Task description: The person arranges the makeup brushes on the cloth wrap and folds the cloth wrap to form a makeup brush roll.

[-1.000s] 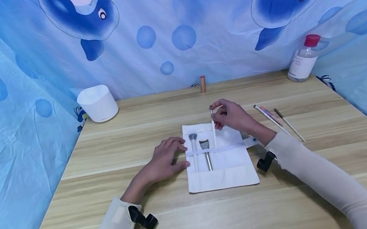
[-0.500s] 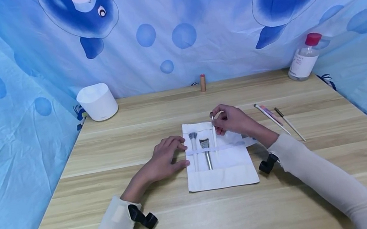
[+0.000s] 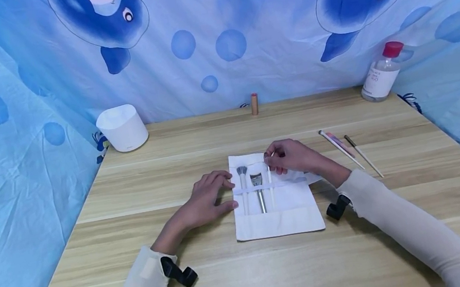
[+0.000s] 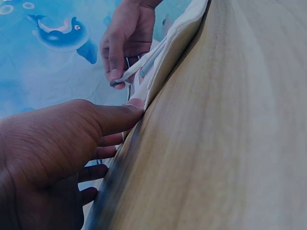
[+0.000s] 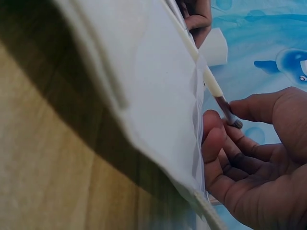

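A white fabric brush roll [image 3: 290, 223] lies unfolded on the wooden table. My right hand [image 3: 291, 155] pinches a slim makeup brush [image 5: 213, 85] by its dark-tipped upper end, between thumb and fingers. The brush's pale handle runs down beneath the roll's elastic band [image 3: 284, 183]. To its left, a fluffy brush [image 3: 241, 172] and a flat silver-handled brush [image 3: 261, 200] are tucked under the same band. My left hand [image 3: 207, 199] rests at the roll's left edge, fingers spread and thumb touching the border. Part of the roll's right side is hidden by my right hand.
Right of the roll lie a white-handled brush [image 3: 341, 149], a pinkish flat item [image 3: 339, 144] and a dark-tipped thin brush [image 3: 363, 156]. Along the back stand a white container [image 3: 123, 129], a small brown tube [image 3: 254, 104] and a red-capped bottle [image 3: 380, 74].
My right hand has moved down toward me, sliding the slim brush further down under the band toward the roll's lower pocket. The left hand stays in place.
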`<act>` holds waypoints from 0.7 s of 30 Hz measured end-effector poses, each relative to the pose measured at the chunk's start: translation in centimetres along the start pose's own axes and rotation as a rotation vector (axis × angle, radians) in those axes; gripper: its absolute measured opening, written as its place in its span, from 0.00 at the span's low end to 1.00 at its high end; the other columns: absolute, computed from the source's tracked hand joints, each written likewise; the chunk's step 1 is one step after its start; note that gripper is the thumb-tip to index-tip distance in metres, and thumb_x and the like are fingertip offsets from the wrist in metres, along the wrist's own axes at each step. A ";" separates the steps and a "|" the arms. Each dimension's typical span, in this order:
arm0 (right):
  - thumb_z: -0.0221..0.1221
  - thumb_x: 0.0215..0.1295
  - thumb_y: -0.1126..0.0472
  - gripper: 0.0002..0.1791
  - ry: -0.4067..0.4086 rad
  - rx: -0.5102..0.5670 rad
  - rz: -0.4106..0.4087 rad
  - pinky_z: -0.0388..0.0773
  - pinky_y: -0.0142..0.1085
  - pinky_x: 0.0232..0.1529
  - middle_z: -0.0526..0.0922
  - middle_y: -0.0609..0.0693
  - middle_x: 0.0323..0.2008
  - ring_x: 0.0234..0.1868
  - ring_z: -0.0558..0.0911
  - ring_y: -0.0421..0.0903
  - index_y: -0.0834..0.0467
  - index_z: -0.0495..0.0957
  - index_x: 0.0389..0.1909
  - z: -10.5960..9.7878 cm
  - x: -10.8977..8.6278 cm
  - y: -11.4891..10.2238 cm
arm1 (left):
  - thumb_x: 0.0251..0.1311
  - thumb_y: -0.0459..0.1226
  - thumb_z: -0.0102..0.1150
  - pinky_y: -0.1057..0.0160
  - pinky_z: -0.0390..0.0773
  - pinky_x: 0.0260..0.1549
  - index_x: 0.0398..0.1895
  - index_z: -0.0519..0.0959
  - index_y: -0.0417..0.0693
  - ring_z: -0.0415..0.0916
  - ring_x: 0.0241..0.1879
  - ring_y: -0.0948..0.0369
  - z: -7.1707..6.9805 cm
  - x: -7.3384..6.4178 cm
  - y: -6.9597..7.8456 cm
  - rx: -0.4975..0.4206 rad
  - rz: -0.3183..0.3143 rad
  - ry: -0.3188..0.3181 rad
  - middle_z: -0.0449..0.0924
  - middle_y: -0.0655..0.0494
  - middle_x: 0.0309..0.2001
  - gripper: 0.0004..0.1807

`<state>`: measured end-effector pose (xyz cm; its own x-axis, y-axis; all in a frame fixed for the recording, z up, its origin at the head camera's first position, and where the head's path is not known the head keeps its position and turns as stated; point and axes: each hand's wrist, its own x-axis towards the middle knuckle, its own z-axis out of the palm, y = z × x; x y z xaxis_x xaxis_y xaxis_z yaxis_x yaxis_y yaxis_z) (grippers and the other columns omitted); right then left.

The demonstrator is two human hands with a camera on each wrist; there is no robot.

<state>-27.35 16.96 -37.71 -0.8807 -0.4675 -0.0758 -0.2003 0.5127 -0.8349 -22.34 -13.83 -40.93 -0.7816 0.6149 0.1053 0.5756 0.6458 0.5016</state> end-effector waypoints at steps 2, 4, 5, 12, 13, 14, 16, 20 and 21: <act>0.57 0.75 0.54 0.12 -0.007 -0.018 -0.005 0.77 0.41 0.30 0.84 0.54 0.34 0.29 0.81 0.51 0.59 0.79 0.46 0.0 -0.1 0.0 | 0.64 0.51 0.65 0.41 0.53 0.64 0.57 0.76 0.49 0.55 0.70 0.51 0.0 0.0 0.0 0.001 -0.001 -0.002 0.63 0.55 0.70 0.24; 0.57 0.75 0.54 0.12 -0.012 -0.031 -0.011 0.76 0.41 0.30 0.84 0.53 0.33 0.29 0.80 0.51 0.58 0.80 0.45 0.0 -0.2 0.0 | 0.64 0.51 0.65 0.41 0.53 0.64 0.57 0.75 0.49 0.55 0.70 0.51 0.0 0.1 0.0 0.001 0.001 -0.001 0.63 0.55 0.70 0.24; 0.57 0.75 0.54 0.11 -0.012 -0.039 -0.015 0.75 0.40 0.29 0.84 0.53 0.33 0.29 0.80 0.51 0.58 0.81 0.45 0.0 -0.2 0.0 | 0.64 0.51 0.65 0.41 0.53 0.64 0.56 0.75 0.49 0.56 0.70 0.51 0.0 0.1 0.0 0.002 0.002 0.001 0.63 0.55 0.70 0.24; 0.56 0.75 0.54 0.10 -0.027 -0.083 -0.010 0.72 0.38 0.27 0.83 0.51 0.32 0.29 0.78 0.49 0.55 0.82 0.42 0.2 -0.4 0.0 | 0.64 0.51 0.66 0.41 0.54 0.64 0.56 0.76 0.50 0.56 0.70 0.51 0.0 0.1 -0.1 0.013 0.009 0.013 0.64 0.55 0.70 0.24; 0.57 0.75 0.54 0.10 -0.035 -0.092 -0.006 0.71 0.38 0.27 0.83 0.51 0.32 0.29 0.78 0.49 0.55 0.82 0.41 0.3 -0.4 0.0 | 0.64 0.51 0.66 0.41 0.54 0.64 0.56 0.76 0.50 0.56 0.70 0.51 0.0 0.1 -0.1 0.013 0.009 0.012 0.64 0.55 0.70 0.24; 0.57 0.74 0.53 0.10 -0.042 -0.103 -0.002 0.71 0.37 0.28 0.83 0.51 0.32 0.29 0.77 0.48 0.55 0.82 0.40 0.4 -0.4 0.0 | 0.64 0.52 0.66 0.41 0.54 0.64 0.56 0.76 0.50 0.56 0.70 0.51 0.1 0.1 -0.1 0.016 0.009 0.010 0.64 0.55 0.70 0.24; 0.57 0.74 0.53 0.11 -0.058 -0.120 0.001 0.70 0.37 0.28 0.82 0.50 0.32 0.28 0.75 0.47 0.55 0.82 0.38 0.5 -0.5 0.1 | 0.64 0.52 0.65 0.41 0.54 0.64 0.56 0.76 0.50 0.56 0.70 0.51 0.1 0.1 -0.1 0.016 0.009 0.008 0.64 0.55 0.70 0.24; 0.59 0.72 0.51 0.11 -0.075 -0.173 -0.008 0.68 0.37 0.28 0.80 0.48 0.29 0.26 0.71 0.45 0.54 0.82 0.35 0.7 -0.5 0.2 | 0.64 0.52 0.65 0.41 0.54 0.63 0.56 0.76 0.50 0.56 0.69 0.51 0.1 0.0 -0.1 0.013 0.010 0.009 0.64 0.54 0.70 0.24; 0.59 0.72 0.51 0.11 -0.075 -0.186 -0.013 0.68 0.37 0.28 0.79 0.48 0.28 0.26 0.71 0.44 0.54 0.82 0.34 0.7 -0.5 0.2 | 0.64 0.52 0.65 0.41 0.54 0.63 0.56 0.76 0.50 0.57 0.69 0.51 0.2 0.0 -0.1 0.012 0.009 0.010 0.64 0.54 0.70 0.24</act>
<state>-26.64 16.79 -38.26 -0.8447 -0.5234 -0.1121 -0.2932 0.6277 -0.7212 -22.39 -13.81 -41.11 -0.7783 0.6166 0.1183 0.5857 0.6452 0.4906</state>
